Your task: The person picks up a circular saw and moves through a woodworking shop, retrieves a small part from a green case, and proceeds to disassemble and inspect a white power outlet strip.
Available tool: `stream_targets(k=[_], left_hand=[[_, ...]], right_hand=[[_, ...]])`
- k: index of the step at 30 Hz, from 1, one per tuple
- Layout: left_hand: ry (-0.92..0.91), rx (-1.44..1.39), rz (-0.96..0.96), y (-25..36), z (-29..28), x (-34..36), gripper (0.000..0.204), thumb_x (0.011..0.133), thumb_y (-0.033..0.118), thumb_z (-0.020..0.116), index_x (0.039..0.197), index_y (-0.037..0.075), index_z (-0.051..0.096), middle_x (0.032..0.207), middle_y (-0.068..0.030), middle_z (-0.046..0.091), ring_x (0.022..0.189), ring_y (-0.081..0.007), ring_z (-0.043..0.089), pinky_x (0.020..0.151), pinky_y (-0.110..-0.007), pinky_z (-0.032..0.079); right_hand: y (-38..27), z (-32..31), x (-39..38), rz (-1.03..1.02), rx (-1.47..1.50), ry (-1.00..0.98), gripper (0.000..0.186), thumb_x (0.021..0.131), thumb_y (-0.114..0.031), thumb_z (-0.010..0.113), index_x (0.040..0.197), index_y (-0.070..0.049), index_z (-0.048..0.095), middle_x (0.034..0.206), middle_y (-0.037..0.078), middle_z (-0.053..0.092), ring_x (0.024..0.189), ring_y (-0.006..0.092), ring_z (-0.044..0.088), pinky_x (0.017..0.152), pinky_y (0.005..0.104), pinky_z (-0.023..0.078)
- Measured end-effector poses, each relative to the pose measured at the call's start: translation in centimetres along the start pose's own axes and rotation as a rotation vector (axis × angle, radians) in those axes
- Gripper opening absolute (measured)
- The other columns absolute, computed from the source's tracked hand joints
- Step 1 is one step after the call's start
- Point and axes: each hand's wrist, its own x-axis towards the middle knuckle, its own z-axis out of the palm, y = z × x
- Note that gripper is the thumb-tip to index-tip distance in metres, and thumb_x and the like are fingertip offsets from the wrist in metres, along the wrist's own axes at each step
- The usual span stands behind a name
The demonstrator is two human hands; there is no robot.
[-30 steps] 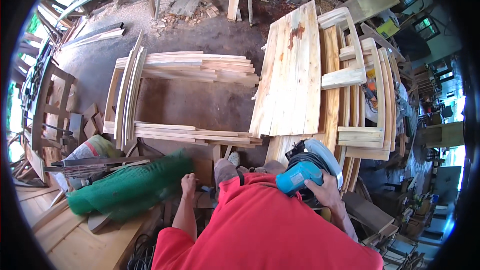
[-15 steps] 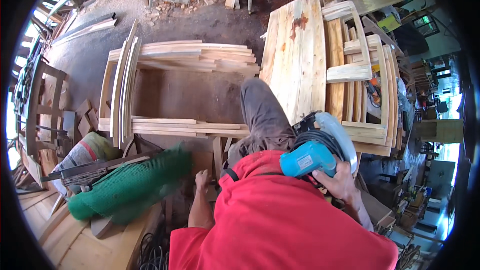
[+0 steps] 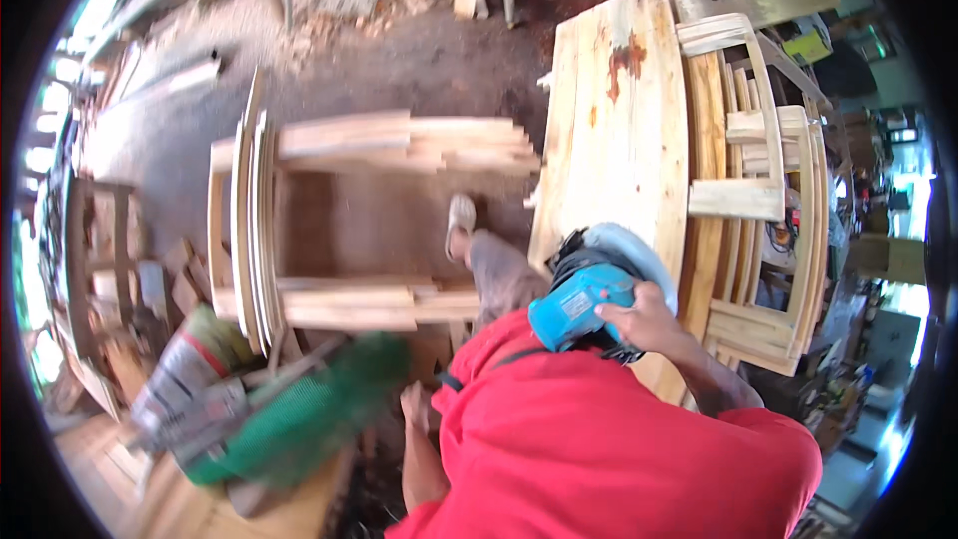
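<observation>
My right hand [image 3: 646, 319] is closed around the handle of a teal circular saw [image 3: 582, 301]. The saw has a pale rounded blade guard, and its dark cord is bunched around the body. It is held in front of my red shirt, over the near end of a pale plank panel [image 3: 617, 140]. My left hand [image 3: 417, 404] hangs low at my left side, fingers curled, with nothing visible in it. Nearest to that hand is a roll of green mesh [image 3: 289, 419], blurred at its right end.
A rectangular wooden frame on the floor carries stacked strips [image 3: 349, 311] and upright slats [image 3: 254, 230]. Wooden frames [image 3: 798, 240] lean in a stack at right. A filled sack [image 3: 190, 359] lies at left. My foot [image 3: 461, 215] is beside the strips. Wood scraps litter the far floor.
The view has shifted, and the frame and panel sit lower and farther right. My foot has come into sight. The saw stays in my right hand, and its position has moved slightly left.
</observation>
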Motion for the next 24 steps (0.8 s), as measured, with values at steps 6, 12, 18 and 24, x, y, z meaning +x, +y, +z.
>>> stream_targets(k=[6, 12, 18, 24], left_hand=[[-0.321, -0.869, -1.201, 6.1, -20.5, 8.6, 0.02, 0.092, 0.031, 0.062, 0.088, 0.012, 0.06, 0.07, -0.0018, 0.058, 0.062, -0.0176, 0.059, 0.049, -0.032, 0.046], [0.318, -0.755, -0.594, 4.8, -38.7, 31.1, 0.013, 0.095, 0.018, 0.059, 0.087, 0.008, 0.055, 0.071, -0.0057, 0.061, 0.058, -0.0134, 0.056, 0.046, -0.027, 0.041], [0.117, -0.73, -0.372, 13.3, -44.4, 46.1, 0.033, 0.099, 0.035, 0.056, 0.113, 0.006, 0.06, 0.084, -0.0094, 0.068, 0.071, -0.0177, 0.065, 0.06, -0.027, 0.048], [-0.183, -0.405, -0.665, 11.8, -37.8, 48.6, 0.022, 0.102, 0.032, 0.055, 0.104, 0.01, 0.055, 0.07, -0.0076, 0.062, 0.052, -0.0169, 0.056, 0.042, -0.033, 0.037]], right_hand=[[-3.1, -1.1, 16.3, -0.118, -0.092, -0.181, 0.044, 0.08, -0.032, 0.069, 0.107, 0.003, 0.067, 0.098, 0.032, 0.069, 0.096, 0.0471, 0.067, 0.09, 0.0498, 0.053], [-6.7, -4.3, 22.2, -0.108, -0.033, -0.156, 0.059, 0.081, -0.041, 0.069, 0.117, 0.005, 0.065, 0.105, 0.032, 0.069, 0.104, 0.0483, 0.065, 0.095, 0.0514, 0.051], [-8.6, -9.7, 21.5, -0.066, 0.134, 0.176, 0.053, 0.082, -0.032, 0.065, 0.116, 0.009, 0.061, 0.104, 0.035, 0.067, 0.103, 0.0525, 0.063, 0.096, 0.0542, 0.05], [-6.9, -11.4, 17.0, 0.119, 0.246, 0.436, 0.046, 0.082, -0.028, 0.071, 0.112, 0.005, 0.064, 0.096, 0.03, 0.07, 0.095, 0.0452, 0.068, 0.087, 0.0496, 0.054]])
